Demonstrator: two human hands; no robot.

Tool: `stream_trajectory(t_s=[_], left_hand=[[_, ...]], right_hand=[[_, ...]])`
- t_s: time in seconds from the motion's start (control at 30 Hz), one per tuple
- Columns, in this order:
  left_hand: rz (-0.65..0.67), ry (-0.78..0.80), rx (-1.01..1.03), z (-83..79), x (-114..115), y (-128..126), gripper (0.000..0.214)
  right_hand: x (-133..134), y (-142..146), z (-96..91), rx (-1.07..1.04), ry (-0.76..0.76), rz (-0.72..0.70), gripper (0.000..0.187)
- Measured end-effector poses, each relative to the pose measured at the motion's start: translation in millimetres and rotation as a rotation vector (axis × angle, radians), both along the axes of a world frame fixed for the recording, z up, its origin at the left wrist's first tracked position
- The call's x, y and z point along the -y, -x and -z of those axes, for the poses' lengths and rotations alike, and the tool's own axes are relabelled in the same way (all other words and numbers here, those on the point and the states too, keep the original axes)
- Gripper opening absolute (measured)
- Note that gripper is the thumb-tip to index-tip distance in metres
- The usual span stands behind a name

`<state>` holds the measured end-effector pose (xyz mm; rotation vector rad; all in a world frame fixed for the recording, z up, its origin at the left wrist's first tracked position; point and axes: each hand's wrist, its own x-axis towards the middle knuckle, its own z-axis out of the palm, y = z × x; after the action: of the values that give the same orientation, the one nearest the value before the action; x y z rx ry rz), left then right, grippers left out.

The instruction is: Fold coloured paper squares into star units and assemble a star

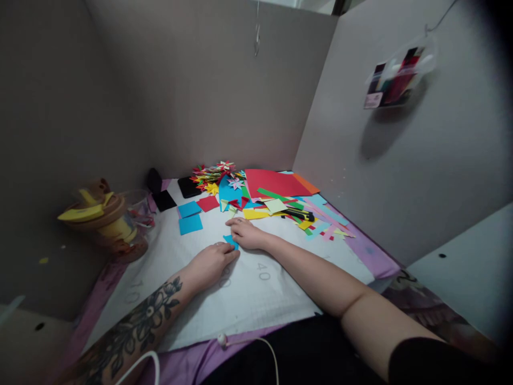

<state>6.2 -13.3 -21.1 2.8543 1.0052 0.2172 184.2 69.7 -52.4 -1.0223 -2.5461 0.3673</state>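
My left hand [210,262] and my right hand [245,233] meet over a small blue paper piece [231,241] on the white cutting mat [256,289]. Fingers of both hands are pressed together on the paper, pinning it flat against the mat. Two blue paper squares [189,216] and a red square [208,203] lie just beyond. Farther back sits a heap of folded coloured paper stars [212,175].
Loose coloured sheets and scraps [288,200] with a black-and-yellow utility knife [300,214] spread at the right back. A wooden tape dispenser with yellow rolls [106,219] stands left. Grey partition walls enclose the desk; a hanging plastic packet [396,75] is on the right wall. A white cable [248,342] runs near me.
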Motion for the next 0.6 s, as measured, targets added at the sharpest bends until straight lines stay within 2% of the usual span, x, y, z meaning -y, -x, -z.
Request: stream_trajectory(t_s=[0.6], left_hand=[[-0.005,-0.049,-0.056,-1.6,-1.1,-3.9,0.040]], right_hand=[[-1.3,0.8,2.2,0.020,-0.021,0.007,0.013]])
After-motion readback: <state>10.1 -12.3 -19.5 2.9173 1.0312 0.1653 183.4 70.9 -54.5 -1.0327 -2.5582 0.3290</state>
